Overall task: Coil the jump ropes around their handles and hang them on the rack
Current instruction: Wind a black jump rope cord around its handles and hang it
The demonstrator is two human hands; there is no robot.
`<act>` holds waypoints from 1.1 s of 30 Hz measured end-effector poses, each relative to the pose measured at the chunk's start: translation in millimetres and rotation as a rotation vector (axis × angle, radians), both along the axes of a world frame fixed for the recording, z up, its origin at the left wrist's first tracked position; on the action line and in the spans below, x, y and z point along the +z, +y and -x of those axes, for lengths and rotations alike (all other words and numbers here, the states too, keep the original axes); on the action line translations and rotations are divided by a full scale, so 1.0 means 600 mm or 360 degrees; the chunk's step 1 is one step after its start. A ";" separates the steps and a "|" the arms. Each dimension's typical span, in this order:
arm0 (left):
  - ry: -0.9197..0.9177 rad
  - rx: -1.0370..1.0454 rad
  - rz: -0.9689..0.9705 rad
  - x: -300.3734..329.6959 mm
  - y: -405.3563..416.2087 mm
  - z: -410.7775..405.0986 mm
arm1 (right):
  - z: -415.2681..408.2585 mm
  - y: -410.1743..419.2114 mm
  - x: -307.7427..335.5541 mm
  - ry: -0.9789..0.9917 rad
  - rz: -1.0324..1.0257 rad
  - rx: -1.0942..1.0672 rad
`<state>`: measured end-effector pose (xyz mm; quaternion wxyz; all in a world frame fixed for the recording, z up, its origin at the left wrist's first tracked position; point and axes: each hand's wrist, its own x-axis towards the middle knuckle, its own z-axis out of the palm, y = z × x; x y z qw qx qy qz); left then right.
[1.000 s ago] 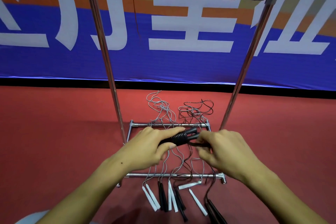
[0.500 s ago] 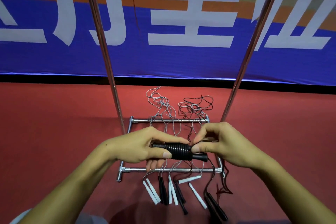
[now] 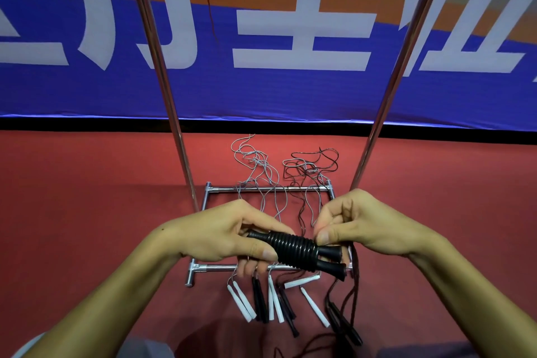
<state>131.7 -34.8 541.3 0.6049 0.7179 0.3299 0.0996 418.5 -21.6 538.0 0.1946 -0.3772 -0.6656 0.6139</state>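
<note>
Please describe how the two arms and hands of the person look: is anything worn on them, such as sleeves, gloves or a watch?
Both forearms are bare up to the frame's lower edge. The left hand and the right hand wear no gloves, and no rings or watch are visible. Fingernails are short and unpainted. A small dark mole sits near the left wrist. No sleeve is clearly visible.

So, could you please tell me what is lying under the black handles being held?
Under the black handles: the rack's front base bar, then white handles and black ones on the red floor. The hands cover some cords.
</note>
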 end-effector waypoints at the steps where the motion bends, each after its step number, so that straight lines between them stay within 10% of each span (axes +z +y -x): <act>1: -0.0009 -0.0005 0.0000 0.000 0.000 -0.001 | 0.000 0.000 0.000 -0.0001 0.0016 0.0029; 22: -0.0123 0.0091 -0.0135 -0.003 0.004 0.004 | 0.022 -0.001 -0.023 0.0450 0.0611 0.0079; 33: -0.0108 0.0173 -0.0207 -0.009 0.006 -0.001 | 0.015 0.011 -0.027 0.0327 0.0411 -0.0108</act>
